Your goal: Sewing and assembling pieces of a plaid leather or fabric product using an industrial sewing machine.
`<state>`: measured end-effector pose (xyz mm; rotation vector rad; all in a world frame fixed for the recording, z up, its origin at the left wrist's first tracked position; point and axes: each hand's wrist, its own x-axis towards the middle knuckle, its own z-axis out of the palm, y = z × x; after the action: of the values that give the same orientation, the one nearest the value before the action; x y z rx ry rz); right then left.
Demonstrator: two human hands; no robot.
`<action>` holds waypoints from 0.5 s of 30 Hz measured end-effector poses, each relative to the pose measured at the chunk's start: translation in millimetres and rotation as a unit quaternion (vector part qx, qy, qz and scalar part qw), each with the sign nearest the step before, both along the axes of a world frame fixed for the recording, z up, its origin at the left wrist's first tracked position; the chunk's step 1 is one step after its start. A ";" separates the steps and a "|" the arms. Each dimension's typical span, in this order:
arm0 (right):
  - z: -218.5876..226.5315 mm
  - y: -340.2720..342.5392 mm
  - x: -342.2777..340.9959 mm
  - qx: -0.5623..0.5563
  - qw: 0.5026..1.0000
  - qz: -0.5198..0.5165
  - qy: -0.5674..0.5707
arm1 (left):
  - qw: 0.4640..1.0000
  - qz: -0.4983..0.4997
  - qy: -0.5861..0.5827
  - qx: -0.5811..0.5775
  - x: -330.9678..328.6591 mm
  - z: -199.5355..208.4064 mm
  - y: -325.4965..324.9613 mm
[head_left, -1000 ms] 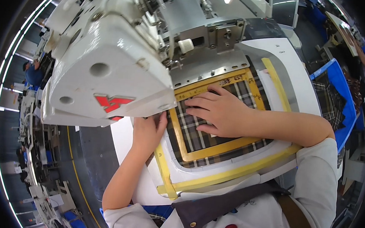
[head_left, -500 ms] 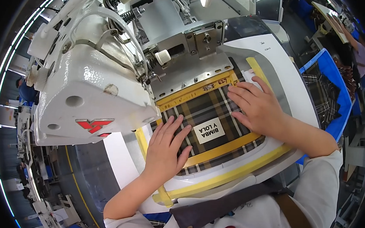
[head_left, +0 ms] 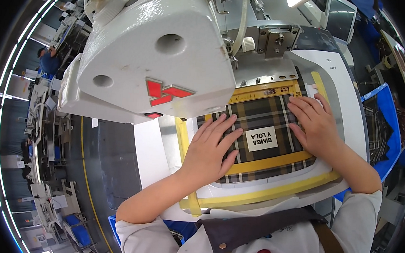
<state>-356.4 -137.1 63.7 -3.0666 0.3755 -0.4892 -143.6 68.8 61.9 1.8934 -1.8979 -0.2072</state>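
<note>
A dark plaid fabric piece (head_left: 254, 112) lies in a yellow frame (head_left: 270, 163) below the head of a white sewing machine (head_left: 123, 52). On the fabric sits a white rectangular label (head_left: 261, 139) with dark lettering. My left hand (head_left: 214, 143) rests at the left side of the fabric, fingers spread and pointing away from me. Along the right side lies my right hand (head_left: 315, 124), its fingertips near the frame's far right corner. Neither hand grips anything. The needle area is hidden behind the machine head.
Yellow tape (head_left: 273, 189) edges the white work plate (head_left: 352, 108). A metal clamp plate (head_left: 261, 70) stands at the far edge of the frame. To the right is a blue bin (head_left: 388, 152) with plaid pieces. Other machines line the left aisle, where a person (head_left: 49, 61) sits.
My view has shifted, so the machine head looks larger and the frame sits further right in the picture. Both hands stay flat at about the same places on the fabric.
</note>
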 end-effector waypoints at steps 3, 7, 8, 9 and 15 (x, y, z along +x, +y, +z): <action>-7.0 8.5 -2.3 0.009 1.000 0.002 -0.007 | 1.000 -0.001 -0.007 0.009 -1.7 -5.1 9.0; -4.7 2.3 0.3 0.006 1.000 0.006 -0.019 | 1.000 0.000 -0.006 0.011 -0.1 -1.8 2.3; -5.6 1.1 0.3 0.007 1.000 0.004 -0.018 | 1.000 0.004 -0.011 0.013 -0.5 -1.8 2.1; -6.7 -0.6 0.5 0.010 1.000 0.012 -0.023 | 1.000 0.009 -0.015 0.016 -0.8 -1.9 1.8; -15.0 -10.0 -0.2 0.014 0.999 0.037 -0.037 | 0.999 0.021 -0.011 0.023 -1.4 -5.9 -2.5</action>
<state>-356.7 -147.0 48.7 -3.0128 0.2620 -0.5864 -145.0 66.3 56.0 1.9707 -1.8822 -0.2183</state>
